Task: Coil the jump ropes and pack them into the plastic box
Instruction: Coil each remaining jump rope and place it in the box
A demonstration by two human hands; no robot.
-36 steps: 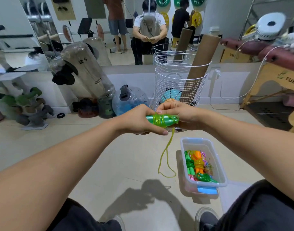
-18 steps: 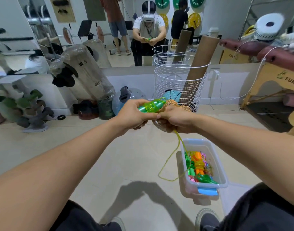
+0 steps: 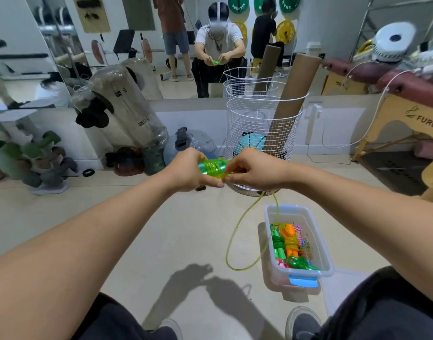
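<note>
My left hand grips the green jump-rope handles, held level in front of me with yellow-green cord wound around them. My right hand pinches the cord just right of the handles. The loose yellow-green cord hangs from my right hand in a long loop that reaches down beside the box. The clear plastic box stands on the floor at lower right. Inside it lie several coiled ropes in green, orange and pink.
A white wire basket with a cardboard tube and a blue ball stands right behind my hands. Bagged gear and a dumbbell rack line the mirror wall at left. A wooden bench is at right. My knees and shoes frame the floor below.
The handles have gone from tilted up to level again. My right hand came up over the handles with the cord, and the hanging loop swung right toward the box.
</note>
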